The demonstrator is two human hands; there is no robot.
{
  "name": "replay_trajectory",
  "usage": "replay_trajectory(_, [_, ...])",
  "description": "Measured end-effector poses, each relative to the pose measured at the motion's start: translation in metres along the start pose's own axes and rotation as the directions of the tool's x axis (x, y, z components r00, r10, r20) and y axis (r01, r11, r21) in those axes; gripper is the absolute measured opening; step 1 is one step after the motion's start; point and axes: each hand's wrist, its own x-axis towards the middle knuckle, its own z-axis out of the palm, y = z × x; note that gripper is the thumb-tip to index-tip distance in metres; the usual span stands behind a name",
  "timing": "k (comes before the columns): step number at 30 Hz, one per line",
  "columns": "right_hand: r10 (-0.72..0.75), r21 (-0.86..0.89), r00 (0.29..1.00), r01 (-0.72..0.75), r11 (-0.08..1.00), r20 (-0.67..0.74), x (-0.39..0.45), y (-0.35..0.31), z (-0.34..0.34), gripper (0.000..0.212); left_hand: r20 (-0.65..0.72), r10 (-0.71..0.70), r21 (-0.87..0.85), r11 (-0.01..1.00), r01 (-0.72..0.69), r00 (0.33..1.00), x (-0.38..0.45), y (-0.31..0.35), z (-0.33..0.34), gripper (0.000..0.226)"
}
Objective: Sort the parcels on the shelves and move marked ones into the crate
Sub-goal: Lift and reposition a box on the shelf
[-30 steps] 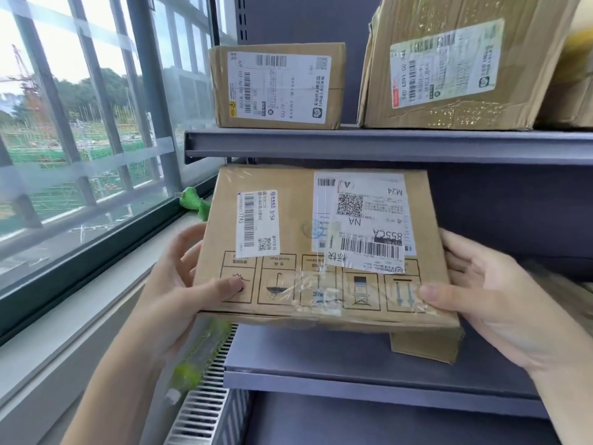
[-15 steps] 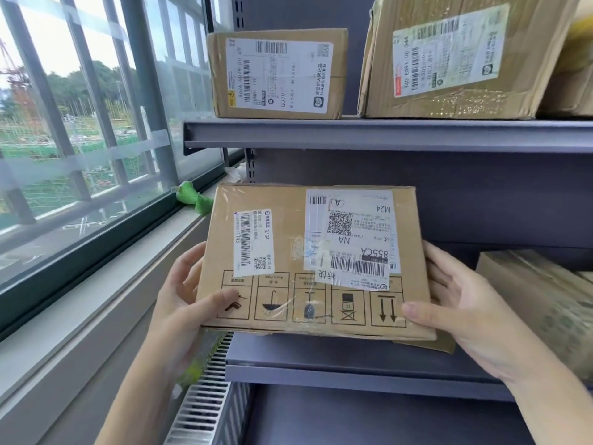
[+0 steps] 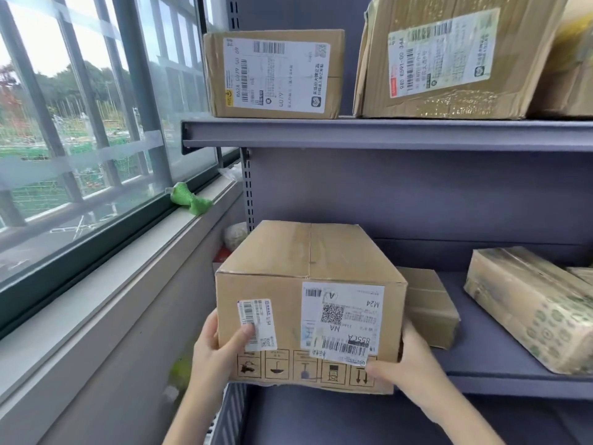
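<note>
- The left hand [image 3: 214,354] and right hand [image 3: 409,367] clasp the brown labelled cardboard parcel [image 3: 309,303] between them, at the grey metal shelf [image 3: 500,379] edge.
- Thumb-only front grips may let it tip forward off the edge.
- It might nudge the small brown box [image 3: 428,308] just beyond the right hand.

Grey metal shelving unit [image 3: 385,200] on the right, with a flat back panel and a perforated upright [image 3: 247,187] at its left edge. Upper shelf [image 3: 353,134] and lower shelf [image 3: 500,377] are both grey. Large window [image 3: 80,123] on the left, dark-framed, with grey bars and a frosted strip across the glass; daylight enters, with trees and green ground visible outside. A pale sill [image 3: 128,271] runs beneath it. A green crumpled item [image 3: 189,199] lies on the sill. A ribbed radiator [image 3: 229,409] sits low, near the shelving.
</note>
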Motion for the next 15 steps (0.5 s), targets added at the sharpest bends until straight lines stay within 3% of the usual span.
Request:
replay_trajectory(6, [0.064, 0.047, 0.998, -0.063, 0.997, -0.017, 0.008, 0.034, 0.013, 0.068, -0.021, -0.052, 0.006, 0.999, 0.052, 0.998, 0.003, -0.031, -0.002, 0.025])
replay_trajectory(10, [0.086, 0.049, 0.995, -0.084, 0.995, -0.043, 0.01, 0.039, 0.012, 0.07, -0.014, -0.026, 0.031, 0.999, 0.027, 1.0, 0.006, -0.045, -0.005, 0.032])
replay_trajectory(13, [0.046, 0.036, 0.994, -0.042, 0.998, -0.102, 0.009, 0.028, 0.009, 0.09, -0.035, -0.043, 0.066, 0.997, 0.045, 0.998, 0.004, -0.062, -0.008, 0.031])
replay_trajectory(15, [-0.081, -0.078, 0.985, 0.07, 0.995, -0.153, 0.007, 0.016, 0.006, 0.106, -0.12, -0.064, 0.118, 0.99, 0.078, 0.991, -0.004, -0.074, -0.007, 0.044])
